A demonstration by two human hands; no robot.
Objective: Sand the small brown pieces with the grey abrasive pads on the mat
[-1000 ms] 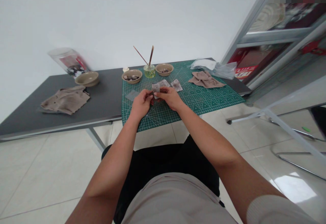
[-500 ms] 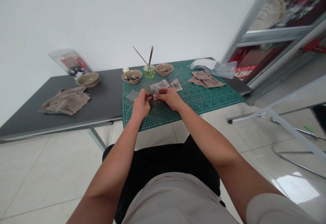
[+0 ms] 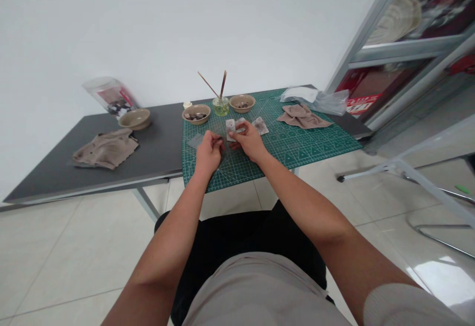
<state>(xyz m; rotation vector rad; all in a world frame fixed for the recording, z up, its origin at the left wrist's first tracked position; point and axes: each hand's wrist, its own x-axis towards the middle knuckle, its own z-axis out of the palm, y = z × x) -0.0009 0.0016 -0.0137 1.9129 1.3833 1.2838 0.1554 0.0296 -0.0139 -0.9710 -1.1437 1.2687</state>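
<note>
My left hand [image 3: 208, 151] and my right hand [image 3: 249, 140] meet over the green cutting mat [image 3: 297, 143], fingers pinched together. The right hand pinches a small patterned fabric piece [image 3: 230, 127] at its edge. The left hand's fingertips press close to the same spot; what they hold is too small to name. Another patterned fabric piece [image 3: 260, 125] lies just beyond the right hand, and a grey square patch [image 3: 194, 141] lies left of the left hand.
Two tan bowls [image 3: 196, 113] [image 3: 242, 103] flank a glass jar with brushes [image 3: 221, 104]. A brown cloth [image 3: 302, 116] and plastic bag [image 3: 315, 98] lie at right. On the grey table [image 3: 156, 153] sit another cloth [image 3: 106, 149], bowl [image 3: 134, 118] and clear canister [image 3: 110, 97]. Metal shelving [image 3: 408, 49] stands right.
Both hands stay pinched at the fabric piece with small finger shifts. The view has shifted slightly, so the table sits a little further right.
</note>
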